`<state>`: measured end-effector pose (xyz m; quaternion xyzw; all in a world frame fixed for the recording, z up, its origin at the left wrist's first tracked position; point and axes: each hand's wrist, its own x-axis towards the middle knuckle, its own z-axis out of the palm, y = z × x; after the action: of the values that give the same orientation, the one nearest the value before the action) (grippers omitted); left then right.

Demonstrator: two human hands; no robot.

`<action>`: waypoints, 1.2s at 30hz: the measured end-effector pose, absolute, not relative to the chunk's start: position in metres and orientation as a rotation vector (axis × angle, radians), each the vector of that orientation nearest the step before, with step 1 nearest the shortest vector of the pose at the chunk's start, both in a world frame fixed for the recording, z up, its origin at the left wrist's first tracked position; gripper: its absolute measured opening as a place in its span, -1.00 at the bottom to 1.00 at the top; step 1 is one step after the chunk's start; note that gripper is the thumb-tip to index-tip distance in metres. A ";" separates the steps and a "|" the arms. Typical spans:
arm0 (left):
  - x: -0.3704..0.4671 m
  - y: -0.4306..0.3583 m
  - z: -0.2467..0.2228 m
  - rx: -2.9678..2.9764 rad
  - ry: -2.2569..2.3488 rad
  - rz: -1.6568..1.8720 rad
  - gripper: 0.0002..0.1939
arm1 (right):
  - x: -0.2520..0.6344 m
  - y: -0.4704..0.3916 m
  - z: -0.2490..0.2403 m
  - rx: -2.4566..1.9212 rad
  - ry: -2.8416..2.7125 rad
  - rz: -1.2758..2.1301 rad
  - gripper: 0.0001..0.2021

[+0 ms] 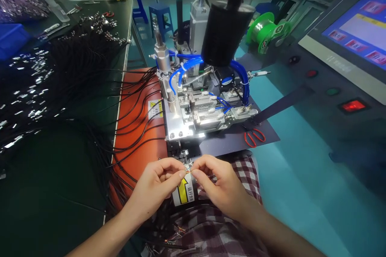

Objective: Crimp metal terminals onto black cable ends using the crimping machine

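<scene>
My left hand (pixel 161 180) and my right hand (pixel 215 178) meet fingertip to fingertip in front of the machine (pixel 208 116). Each one pinches thin coloured wires (pixel 188 171) between thumb and forefinger. Below the fingers lies a white label with a yellow arrow (pixel 183 192). Black cables (pixel 141 144) run over the orange plate (pixel 129 108) to the machine's left edge. More stripped wire ends (pixel 177 231) rest on the checked cloth at my lap.
Red-handled scissors (pixel 255 138) lie on the dark plate right of the machine. A control panel with a screen (pixel 358 28) stands at the right. Bundled black cables (pixel 81 48) cover the left bench. A green spool (pixel 265 32) and a blue stool (pixel 161 18) are behind.
</scene>
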<state>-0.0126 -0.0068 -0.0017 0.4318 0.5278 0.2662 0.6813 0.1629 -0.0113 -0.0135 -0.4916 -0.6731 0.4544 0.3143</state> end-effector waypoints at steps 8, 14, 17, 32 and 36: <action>-0.017 -0.006 -0.005 0.867 1.109 0.582 -0.79 | 0.159 -0.010 -0.026 -1.179 -1.428 1.412 -0.95; -0.013 -0.006 -0.002 0.967 1.186 0.588 -0.79 | 0.162 -0.013 -0.023 -1.139 -1.969 0.673 -0.94; -0.011 -0.007 -0.001 0.994 1.212 0.591 -0.79 | 0.163 -0.015 -0.023 -1.126 -2.110 0.389 -0.94; -0.010 -0.009 -0.003 1.089 1.231 0.624 -0.83 | 0.158 -0.014 -0.020 -1.240 -2.119 0.514 -0.84; -0.010 -0.008 -0.001 1.105 1.237 0.620 -0.82 | 0.158 -0.014 -0.016 -1.332 -1.907 0.989 -0.86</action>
<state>-0.0103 -0.0084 -0.0005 0.4830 0.5408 0.2712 0.6330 0.1582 -0.0139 -0.0165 -0.5023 -0.7192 0.3729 0.3023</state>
